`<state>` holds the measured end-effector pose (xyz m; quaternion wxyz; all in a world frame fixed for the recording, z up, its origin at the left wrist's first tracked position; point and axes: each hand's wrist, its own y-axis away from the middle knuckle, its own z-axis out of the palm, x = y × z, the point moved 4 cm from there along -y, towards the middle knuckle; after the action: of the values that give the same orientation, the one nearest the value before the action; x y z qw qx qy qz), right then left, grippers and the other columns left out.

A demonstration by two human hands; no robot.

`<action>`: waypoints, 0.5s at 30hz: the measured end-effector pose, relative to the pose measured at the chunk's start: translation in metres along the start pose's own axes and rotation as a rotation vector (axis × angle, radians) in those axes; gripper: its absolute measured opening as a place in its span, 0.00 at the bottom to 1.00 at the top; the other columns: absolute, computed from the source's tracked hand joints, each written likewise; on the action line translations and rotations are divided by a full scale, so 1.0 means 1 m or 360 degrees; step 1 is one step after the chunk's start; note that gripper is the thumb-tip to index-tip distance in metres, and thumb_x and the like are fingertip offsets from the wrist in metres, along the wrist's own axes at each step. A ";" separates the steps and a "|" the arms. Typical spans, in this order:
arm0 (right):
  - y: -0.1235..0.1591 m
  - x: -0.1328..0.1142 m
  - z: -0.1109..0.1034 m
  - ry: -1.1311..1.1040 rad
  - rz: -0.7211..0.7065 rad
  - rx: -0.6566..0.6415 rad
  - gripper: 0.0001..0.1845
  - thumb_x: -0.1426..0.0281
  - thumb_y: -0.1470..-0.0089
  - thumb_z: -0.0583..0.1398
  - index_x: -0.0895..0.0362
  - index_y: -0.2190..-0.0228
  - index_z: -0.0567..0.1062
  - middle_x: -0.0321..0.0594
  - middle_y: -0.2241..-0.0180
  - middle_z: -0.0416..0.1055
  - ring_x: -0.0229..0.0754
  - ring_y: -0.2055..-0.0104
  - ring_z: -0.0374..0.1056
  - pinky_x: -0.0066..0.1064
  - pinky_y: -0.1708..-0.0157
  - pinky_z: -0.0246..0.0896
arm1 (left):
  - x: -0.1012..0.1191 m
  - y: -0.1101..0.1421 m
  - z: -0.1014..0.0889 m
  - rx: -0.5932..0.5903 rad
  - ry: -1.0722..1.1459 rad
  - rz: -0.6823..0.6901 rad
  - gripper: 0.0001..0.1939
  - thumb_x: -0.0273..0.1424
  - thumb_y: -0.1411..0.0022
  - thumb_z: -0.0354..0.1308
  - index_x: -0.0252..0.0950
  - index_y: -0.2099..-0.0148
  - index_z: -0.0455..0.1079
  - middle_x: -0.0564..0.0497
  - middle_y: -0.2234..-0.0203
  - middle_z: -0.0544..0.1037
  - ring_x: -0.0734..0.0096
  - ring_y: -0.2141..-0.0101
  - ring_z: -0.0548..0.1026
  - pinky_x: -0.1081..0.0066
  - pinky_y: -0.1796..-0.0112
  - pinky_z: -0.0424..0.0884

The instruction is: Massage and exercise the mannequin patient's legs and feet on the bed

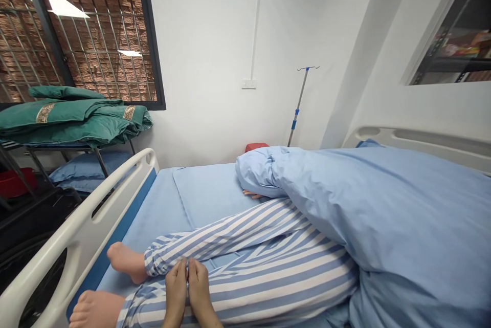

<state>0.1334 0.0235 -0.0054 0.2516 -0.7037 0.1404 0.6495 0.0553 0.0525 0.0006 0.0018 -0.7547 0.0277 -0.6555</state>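
Observation:
My left hand (176, 284) and my right hand (198, 282) are side by side above the lower legs of a figure lying on the bed. Fingers on both hands are curled in, thumbs uppermost, and the fingertips nearly meet. What they hold, if anything, is hidden. Blue-and-white striped trousers (276, 271) cover the figure's legs, right under my hands. Its two bare feet, the nearer foot (97, 310) and the farther foot (126, 261), look smooth like a manikin's. A light blue quilt (387, 205) lies over the upper body, folded back at the thighs.
A white footboard (88, 205) closes the bed's left end; a headboard (429, 138) stands at the right. Behind the bed are an IV pole (299, 108) and a red object (256, 146). Green folded bedding (72, 118) lies on a metal frame below the barred window.

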 end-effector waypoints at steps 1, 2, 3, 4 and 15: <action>0.001 0.001 0.000 -0.0004 0.0006 0.0008 0.21 0.60 0.44 0.48 0.57 0.83 0.63 0.35 0.82 0.62 0.36 0.78 0.57 0.26 0.76 0.51 | -0.004 0.001 0.000 -0.0017 -0.0093 0.0027 0.20 0.47 0.50 0.49 0.34 0.73 0.69 0.47 0.77 0.76 0.63 0.72 0.72 0.67 0.68 0.67; 0.001 0.001 0.000 -0.0009 0.0007 0.0012 0.20 0.60 0.44 0.48 0.57 0.82 0.63 0.35 0.82 0.62 0.36 0.77 0.57 0.26 0.76 0.51 | -0.009 0.001 0.000 -0.0035 -0.0195 0.0062 0.21 0.46 0.49 0.48 0.34 0.70 0.70 0.45 0.74 0.77 0.61 0.70 0.72 0.65 0.65 0.67; 0.001 0.002 0.000 -0.0017 0.0006 0.0009 0.19 0.61 0.44 0.48 0.57 0.82 0.63 0.35 0.82 0.62 0.36 0.77 0.57 0.26 0.76 0.52 | -0.012 0.001 0.000 -0.0051 -0.0290 0.0097 0.21 0.46 0.49 0.48 0.34 0.68 0.71 0.44 0.71 0.77 0.60 0.68 0.73 0.64 0.64 0.67; 0.001 0.003 0.001 -0.0024 0.0009 0.0005 0.19 0.62 0.44 0.49 0.57 0.82 0.63 0.35 0.82 0.62 0.36 0.77 0.57 0.26 0.76 0.52 | -0.015 0.001 0.000 -0.0060 -0.0367 0.0131 0.21 0.45 0.49 0.47 0.34 0.67 0.72 0.43 0.70 0.78 0.59 0.67 0.73 0.63 0.63 0.66; -0.004 -0.022 -0.012 0.0459 -0.0081 -0.0116 0.22 0.63 0.43 0.46 0.57 0.83 0.65 0.38 0.82 0.66 0.37 0.78 0.59 0.27 0.77 0.45 | -0.009 0.005 0.002 -0.0131 -0.0539 0.0179 0.18 0.42 0.44 0.43 0.37 0.71 0.70 0.47 0.73 0.77 0.63 0.69 0.73 0.68 0.65 0.66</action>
<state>0.1434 0.0173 0.0171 0.2195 -0.8017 0.1336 0.5397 0.0558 0.0479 -0.0091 0.0123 -0.8510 0.0959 -0.5162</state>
